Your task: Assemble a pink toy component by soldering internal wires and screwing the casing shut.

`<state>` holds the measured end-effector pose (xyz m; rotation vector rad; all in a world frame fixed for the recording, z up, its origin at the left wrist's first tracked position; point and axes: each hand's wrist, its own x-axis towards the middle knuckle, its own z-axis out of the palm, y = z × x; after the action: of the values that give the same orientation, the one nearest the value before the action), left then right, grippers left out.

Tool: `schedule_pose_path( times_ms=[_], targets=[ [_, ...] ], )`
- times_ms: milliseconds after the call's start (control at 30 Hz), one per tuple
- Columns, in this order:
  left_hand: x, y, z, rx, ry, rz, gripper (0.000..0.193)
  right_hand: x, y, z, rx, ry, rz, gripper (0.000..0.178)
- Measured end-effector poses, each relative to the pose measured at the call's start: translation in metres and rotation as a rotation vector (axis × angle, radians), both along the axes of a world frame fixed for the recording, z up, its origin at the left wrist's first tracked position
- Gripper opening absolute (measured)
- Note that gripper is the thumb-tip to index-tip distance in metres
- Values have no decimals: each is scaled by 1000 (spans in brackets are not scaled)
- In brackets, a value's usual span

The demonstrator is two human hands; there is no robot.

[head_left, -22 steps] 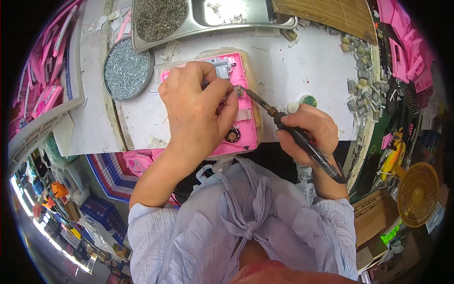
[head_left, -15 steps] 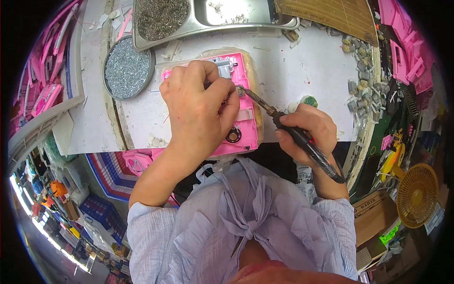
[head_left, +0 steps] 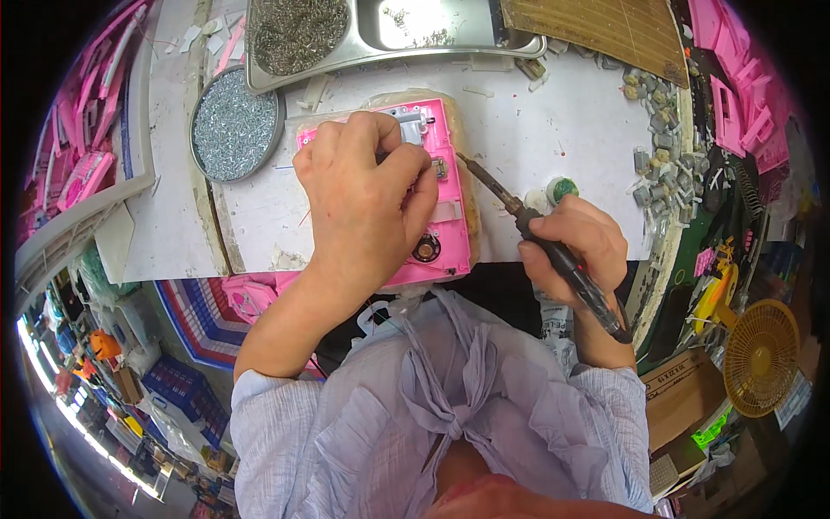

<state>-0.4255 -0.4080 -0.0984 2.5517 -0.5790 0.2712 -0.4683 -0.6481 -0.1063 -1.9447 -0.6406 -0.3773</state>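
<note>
A pink plastic casing point(head_left: 443, 233) lies on a pale pad point(head_left: 467, 130) at the table's near edge. Inside it are a small round speaker point(head_left: 426, 247), a grey part point(head_left: 417, 128) and a small metal piece point(head_left: 440, 168). Over the casing's left half is my left hand point(head_left: 363, 186), its fingers closed in a pinch; what they hold is hidden beneath them. My right hand point(head_left: 584, 251) grips a black-handled soldering iron point(head_left: 553, 251). The iron's tip points up and left, just right of the casing and apart from it.
At the left stands a round dish of screws point(head_left: 232, 125). A metal tray point(head_left: 393, 54) with small metal parts is at the back, beside a brown board point(head_left: 605, 35). Several small motors point(head_left: 661, 143) lie to the right, near a green-and-white round thing point(head_left: 562, 189). Pink parts point(head_left: 82, 173) fill a bin far left.
My right hand has drawn the soldering iron right and slightly down, so its tip has left the small metal piece in the casing. My left hand has stayed nearly still.
</note>
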Motion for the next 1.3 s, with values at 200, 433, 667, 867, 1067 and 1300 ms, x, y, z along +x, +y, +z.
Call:
schedule_pose_path(
  times_ms=[200,433,667,867,1067,1300],
  targets=[
    [1,-2,4,14,-24,0,13,1,1,2,4,-26,-9,42],
    [-4,10,7,-65,-7,-3,29,1,-2,2,9,-24,-12,40],
    [-25,76,11,104,302,210,30,0,-6,-2,9,8,-66,36],
    [-24,80,29,113,121,69,11,4,4,-2,68,-6,-52,35],
    [-4,55,3,-689,224,135,11,3,30,4,280,153,-75,36],
    [-2,42,-1,-1121,594,180,12,28,73,27,269,361,-42,43]
  ],
)
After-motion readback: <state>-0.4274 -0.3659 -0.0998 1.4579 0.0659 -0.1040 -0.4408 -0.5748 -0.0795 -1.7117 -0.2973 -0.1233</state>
